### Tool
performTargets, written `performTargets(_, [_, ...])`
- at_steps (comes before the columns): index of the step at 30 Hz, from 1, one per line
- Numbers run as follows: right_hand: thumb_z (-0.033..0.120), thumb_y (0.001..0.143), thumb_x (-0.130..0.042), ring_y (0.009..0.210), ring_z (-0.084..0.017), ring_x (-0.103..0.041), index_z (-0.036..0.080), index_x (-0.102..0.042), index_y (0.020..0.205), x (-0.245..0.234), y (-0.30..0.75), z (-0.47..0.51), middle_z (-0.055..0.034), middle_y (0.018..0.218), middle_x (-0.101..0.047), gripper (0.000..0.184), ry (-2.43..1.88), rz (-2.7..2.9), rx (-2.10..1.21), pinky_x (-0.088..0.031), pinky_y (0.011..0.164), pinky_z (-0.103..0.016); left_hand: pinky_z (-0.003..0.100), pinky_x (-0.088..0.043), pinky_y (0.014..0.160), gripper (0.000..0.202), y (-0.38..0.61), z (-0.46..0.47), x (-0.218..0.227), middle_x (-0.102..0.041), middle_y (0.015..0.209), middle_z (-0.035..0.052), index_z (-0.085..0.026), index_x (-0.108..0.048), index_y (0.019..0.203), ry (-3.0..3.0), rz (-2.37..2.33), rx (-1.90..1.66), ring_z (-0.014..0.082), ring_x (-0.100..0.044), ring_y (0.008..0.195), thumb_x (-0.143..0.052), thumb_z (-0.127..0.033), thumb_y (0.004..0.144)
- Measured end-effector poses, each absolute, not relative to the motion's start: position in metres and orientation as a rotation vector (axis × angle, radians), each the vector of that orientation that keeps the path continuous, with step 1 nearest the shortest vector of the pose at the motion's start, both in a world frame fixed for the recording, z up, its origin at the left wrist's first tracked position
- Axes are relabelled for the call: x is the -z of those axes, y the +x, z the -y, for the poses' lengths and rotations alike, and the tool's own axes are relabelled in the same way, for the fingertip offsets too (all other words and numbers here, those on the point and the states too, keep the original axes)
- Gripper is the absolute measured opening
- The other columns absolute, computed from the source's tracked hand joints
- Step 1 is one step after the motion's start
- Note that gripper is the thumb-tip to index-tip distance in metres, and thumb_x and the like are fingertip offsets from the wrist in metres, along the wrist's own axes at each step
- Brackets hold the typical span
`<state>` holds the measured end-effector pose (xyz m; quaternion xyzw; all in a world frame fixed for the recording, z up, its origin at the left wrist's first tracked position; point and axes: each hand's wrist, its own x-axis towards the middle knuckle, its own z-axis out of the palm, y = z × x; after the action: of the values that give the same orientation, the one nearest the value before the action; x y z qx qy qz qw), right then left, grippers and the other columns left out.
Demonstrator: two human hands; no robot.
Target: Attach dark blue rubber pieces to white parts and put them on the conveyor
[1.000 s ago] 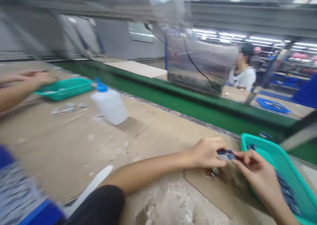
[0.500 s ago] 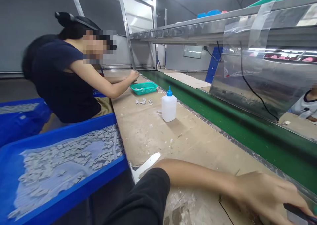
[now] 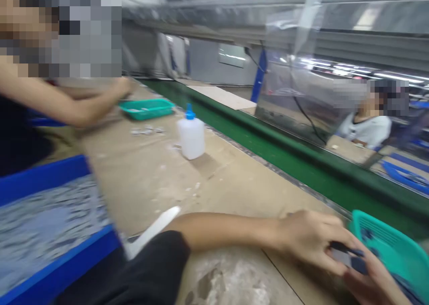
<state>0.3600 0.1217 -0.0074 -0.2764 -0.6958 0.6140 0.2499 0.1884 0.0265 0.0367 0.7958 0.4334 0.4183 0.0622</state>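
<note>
My left hand [image 3: 313, 244] rests on the worn bench top at the lower right, fingers pinched on a small dark blue part [image 3: 348, 258]. My right hand [image 3: 372, 282] comes up from the bottom edge and grips the same part from the other side; only its fingers show. Both hands sit right beside a teal basket [image 3: 395, 251] that holds several more dark parts. The picture is smeared by motion.
A white squeeze bottle with a blue cap [image 3: 191, 135] stands mid-bench. A co-worker's arm [image 3: 63, 103] reaches to a second teal basket [image 3: 147, 108]. A blue tray of grey pieces [image 3: 47, 224] lies at the left. A green conveyor belt [image 3: 268, 139] runs along the far side.
The view has swung back right and down, so the teal basket by my hands and my right hand are in sight again. Both hands keep hold of the small dark part.
</note>
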Motion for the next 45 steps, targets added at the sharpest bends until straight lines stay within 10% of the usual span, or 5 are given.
performTargets(14, [0.047,0.060,-0.076,0.072,-0.023,-0.063,0.034,-0.028,0.117,-0.038,0.344,-0.076,-0.0001,0.079,-0.062,0.076,-0.448,1.419,-2.198,-0.045,0.058,-0.028,0.021,-0.042,0.055,0.023,0.193,-0.013,-0.049,-0.055,0.062,0.0013,-0.012,-0.066,0.086,2.450,-1.322,-1.579,0.0101,-0.049,0.057,-0.057,-0.011,0.065])
performTargets(28, [0.046,0.078,-0.063,0.081,-0.019,-0.061,0.030,-0.013,0.131,-0.041,0.344,-0.104,-0.0065,0.103,-0.058,0.075,-0.413,1.648,-1.799,-0.047,0.076,-0.036,0.024,-0.045,0.072,0.023,0.159,-0.053,-0.063,-0.060,0.088,0.0022,-0.019,-0.058,0.093,2.387,-1.523,-1.130,0.0140,-0.056,0.082,-0.049,-0.009,0.075])
performTargets(37, [0.043,0.068,-0.073,0.081,-0.022,-0.062,0.023,-0.036,0.117,-0.034,0.353,-0.134,-0.0070,0.093,-0.062,0.064,-0.730,1.421,-1.656,-0.047,0.079,-0.037,0.024,-0.052,0.057,0.014,0.122,-0.156,-0.008,-0.062,0.076,0.0055,-0.010,-0.057,0.087,1.503,-1.873,-1.215,0.0137,-0.063,0.062,-0.052,-0.013,0.074])
performTargets(45, [0.043,0.078,-0.058,0.080,-0.023,-0.061,0.022,-0.039,0.115,-0.035,0.375,-0.156,-0.0072,0.090,-0.061,0.046,-0.776,1.752,-1.280,-0.050,0.072,-0.039,0.037,-0.043,0.089,0.047,0.070,-0.156,0.017,-0.048,0.116,0.0115,-0.016,-0.043,0.121,1.632,-2.183,-1.202,0.0225,-0.052,0.102,-0.053,-0.019,0.075])
